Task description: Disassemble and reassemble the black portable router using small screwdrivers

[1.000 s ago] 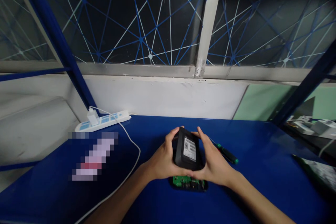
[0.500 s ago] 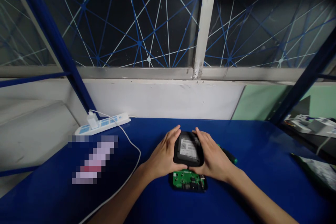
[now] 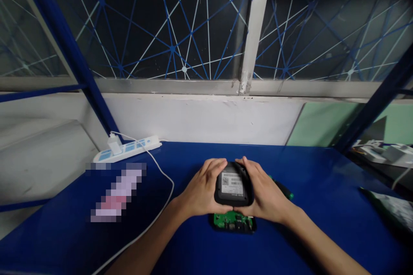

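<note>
Between my two hands is a black plastic casing cover (image 3: 232,184) with a white printed label and a QR code facing up. My left hand (image 3: 204,187) grips its left edge, fingers along the far corner and thumb along the near edge. On the opposite side my right hand (image 3: 263,191) holds the right edge the same way, the thumbs almost meeting. Below the cover, a green circuit board (image 3: 234,222) sits in a black shell on the blue table, its far part hidden by the cover and thumbs. A dark tool with green ends (image 3: 283,188) lies partly behind my right hand.
A white power strip (image 3: 129,149) with a plugged-in charger stands at the back left. Its white cable (image 3: 169,180) runs across the table past my left forearm. A pixelated pinkish item (image 3: 121,193) lies left. At the right edge is a silvery bag (image 3: 392,208).
The cover is tilted a little differently and sits slightly lower over the board, hiding more of it. Both hands keep their hold, and the left fingers have curled further over the far corner.
</note>
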A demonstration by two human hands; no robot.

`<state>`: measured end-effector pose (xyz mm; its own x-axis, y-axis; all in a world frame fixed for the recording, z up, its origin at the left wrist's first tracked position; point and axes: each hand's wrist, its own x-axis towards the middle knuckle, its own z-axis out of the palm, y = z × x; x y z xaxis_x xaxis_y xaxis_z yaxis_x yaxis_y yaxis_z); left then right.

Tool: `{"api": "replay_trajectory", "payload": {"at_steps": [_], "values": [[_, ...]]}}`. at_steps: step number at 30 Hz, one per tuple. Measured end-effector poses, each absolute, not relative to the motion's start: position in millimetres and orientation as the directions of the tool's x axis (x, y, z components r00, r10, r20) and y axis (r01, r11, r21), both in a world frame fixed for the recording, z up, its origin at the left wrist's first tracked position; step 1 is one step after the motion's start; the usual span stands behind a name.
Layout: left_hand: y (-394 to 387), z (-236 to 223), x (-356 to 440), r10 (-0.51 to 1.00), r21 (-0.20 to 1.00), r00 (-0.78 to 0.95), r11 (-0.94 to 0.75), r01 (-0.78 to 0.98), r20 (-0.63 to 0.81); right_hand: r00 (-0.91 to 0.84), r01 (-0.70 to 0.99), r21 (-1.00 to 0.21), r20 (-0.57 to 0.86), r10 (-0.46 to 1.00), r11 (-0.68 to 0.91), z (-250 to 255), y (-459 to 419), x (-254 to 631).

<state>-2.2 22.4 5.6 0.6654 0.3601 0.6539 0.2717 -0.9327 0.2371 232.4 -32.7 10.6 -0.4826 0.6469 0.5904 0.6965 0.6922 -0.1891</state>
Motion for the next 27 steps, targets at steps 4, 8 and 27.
{"api": "replay_trajectory", "payload": {"at_steps": [4, 8, 27], "values": [[21.9, 6.5, -2.6, 0.355, 0.235, 0.662, -0.935, 0.267, 0.66, -0.483, 0.703, -0.183, 0.586, 0.651, 0.687, 11.9, -32.7, 232.0], [21.5, 9.1, -2.7, 0.359, 0.236, 0.639, -0.933, 0.273, 0.681, -0.479, 0.717, -0.168, 0.586, 0.653, 0.677, 14.4, -33.6, 233.5], [20.5, 10.2, -2.5, 0.378, 0.254, 0.647, -0.925, 0.281, 0.662, -0.454, 0.714, -0.189, 0.609, 0.651, 0.674, 15.8, -32.9, 234.5]]}}
